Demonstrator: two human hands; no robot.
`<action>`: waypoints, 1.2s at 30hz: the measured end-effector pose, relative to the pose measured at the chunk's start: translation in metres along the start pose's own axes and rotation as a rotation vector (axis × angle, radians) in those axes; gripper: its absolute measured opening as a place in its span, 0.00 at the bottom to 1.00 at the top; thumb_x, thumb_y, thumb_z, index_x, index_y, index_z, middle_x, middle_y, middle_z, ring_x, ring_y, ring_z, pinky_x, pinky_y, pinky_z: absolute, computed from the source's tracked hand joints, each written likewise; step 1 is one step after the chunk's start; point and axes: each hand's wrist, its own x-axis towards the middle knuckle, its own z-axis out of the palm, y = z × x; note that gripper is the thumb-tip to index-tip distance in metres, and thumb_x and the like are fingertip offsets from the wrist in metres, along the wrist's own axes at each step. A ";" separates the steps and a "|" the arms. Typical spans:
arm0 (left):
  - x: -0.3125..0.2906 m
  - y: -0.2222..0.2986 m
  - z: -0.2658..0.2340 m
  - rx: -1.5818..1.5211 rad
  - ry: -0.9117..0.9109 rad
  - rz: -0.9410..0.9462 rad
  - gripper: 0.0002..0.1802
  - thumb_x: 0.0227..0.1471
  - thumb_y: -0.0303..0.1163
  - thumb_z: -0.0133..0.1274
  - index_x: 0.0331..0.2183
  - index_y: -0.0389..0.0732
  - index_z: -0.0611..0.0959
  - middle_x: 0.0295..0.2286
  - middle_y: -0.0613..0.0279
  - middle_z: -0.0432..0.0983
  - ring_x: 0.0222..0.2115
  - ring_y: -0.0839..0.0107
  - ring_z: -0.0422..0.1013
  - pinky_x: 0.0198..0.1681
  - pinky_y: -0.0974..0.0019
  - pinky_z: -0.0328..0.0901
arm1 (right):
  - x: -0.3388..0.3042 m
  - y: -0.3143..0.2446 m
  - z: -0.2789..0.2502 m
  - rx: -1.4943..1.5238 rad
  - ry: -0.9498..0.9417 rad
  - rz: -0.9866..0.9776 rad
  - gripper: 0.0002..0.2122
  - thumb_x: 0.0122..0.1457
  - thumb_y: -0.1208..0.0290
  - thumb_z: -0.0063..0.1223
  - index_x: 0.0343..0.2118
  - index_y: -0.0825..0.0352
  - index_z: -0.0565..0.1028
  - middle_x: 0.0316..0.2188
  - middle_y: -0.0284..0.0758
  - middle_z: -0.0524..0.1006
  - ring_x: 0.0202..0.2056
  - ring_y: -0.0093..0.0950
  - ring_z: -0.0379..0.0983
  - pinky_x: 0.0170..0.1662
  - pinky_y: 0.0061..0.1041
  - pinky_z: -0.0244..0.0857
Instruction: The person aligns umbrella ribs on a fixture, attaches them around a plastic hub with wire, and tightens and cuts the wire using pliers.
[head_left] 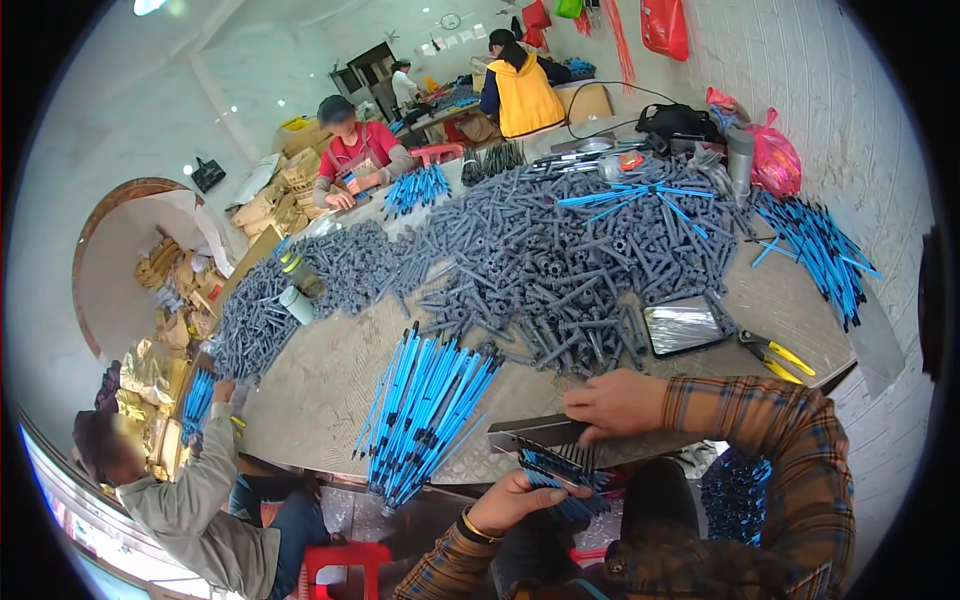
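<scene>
My left hand (513, 502) is closed round a bundle of thin blue rods with black ends (560, 480), at the table's near edge. Just above it, my right hand (617, 402) has its fingers bent and drawn together over a grey metal channel (535, 432). Its thumb points down toward the black tips of the bundle. Whatever those fingers pinch is hidden or too small to name. To the left of both hands lies a fanned pile of blue and black rods (425, 410). Beyond the right hand spreads a big heap of dark grey plastic parts (560, 265).
A shallow tray with a shiny lining (684, 327) and yellow-handled pliers (775, 355) lie right of centre. More blue rods (820, 255) rest at the far right. A steel flask (739, 165) and a pale cup (296, 304) stand on the table. Co-workers sit at the left and far side.
</scene>
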 end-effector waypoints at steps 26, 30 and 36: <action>-0.212 -0.082 0.212 0.028 0.242 -0.601 0.14 0.49 0.32 0.54 0.39 0.36 0.79 0.40 0.61 0.73 0.41 0.77 0.66 0.46 0.75 0.59 | -0.143 -0.280 0.161 0.530 -0.245 -0.084 0.19 0.51 0.72 0.45 0.47 0.67 0.65 0.35 0.48 0.73 0.35 0.43 0.72 0.37 0.35 0.67; -0.215 -0.086 0.229 0.393 0.280 -0.402 0.14 0.49 0.31 0.53 0.40 0.38 0.78 0.47 0.54 0.66 0.46 0.69 0.65 0.51 0.69 0.56 | -0.165 -0.301 0.170 0.905 -0.471 0.014 0.23 0.52 0.69 0.48 0.52 0.66 0.61 0.40 0.48 0.72 0.41 0.42 0.70 0.43 0.35 0.63; -0.161 -0.097 0.234 1.188 0.220 0.474 0.13 0.46 0.27 0.54 0.38 0.40 0.79 0.54 0.47 0.52 0.49 0.57 0.64 0.51 0.64 0.57 | -0.148 -0.313 0.104 0.839 -0.745 0.270 0.24 0.51 0.63 0.53 0.49 0.67 0.64 0.42 0.44 0.71 0.44 0.38 0.68 0.47 0.32 0.61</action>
